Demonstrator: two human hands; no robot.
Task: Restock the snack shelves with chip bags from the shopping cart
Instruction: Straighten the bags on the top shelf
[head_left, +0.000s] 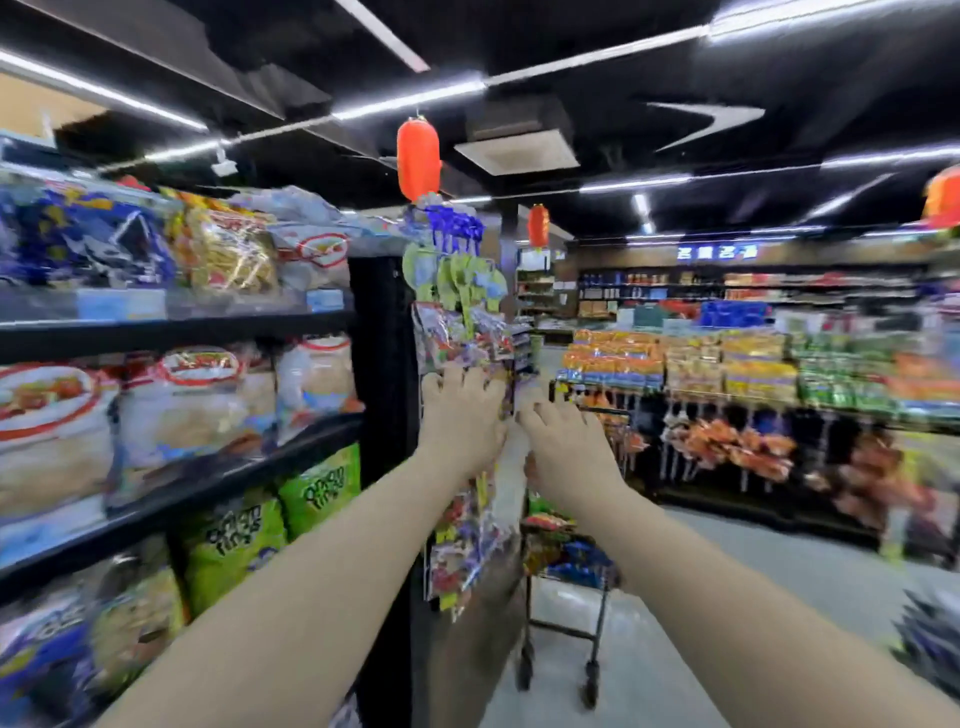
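On our left, the shelves (182, 332) hold rows of chip bags (192, 415), with green bags (234, 540) on a lower tier. A strip of packets (457, 338) hangs at the shelf end. Our left grip (462, 415) is released, its fingers spread against those packets. Our right grip (569, 449) reaches just beside it, and blur hides whether it grasps anything. Behind stands the cart (601, 618), its basket holding colourful bags (576, 561). Farther right, a display (727, 405) carries stacked packs.
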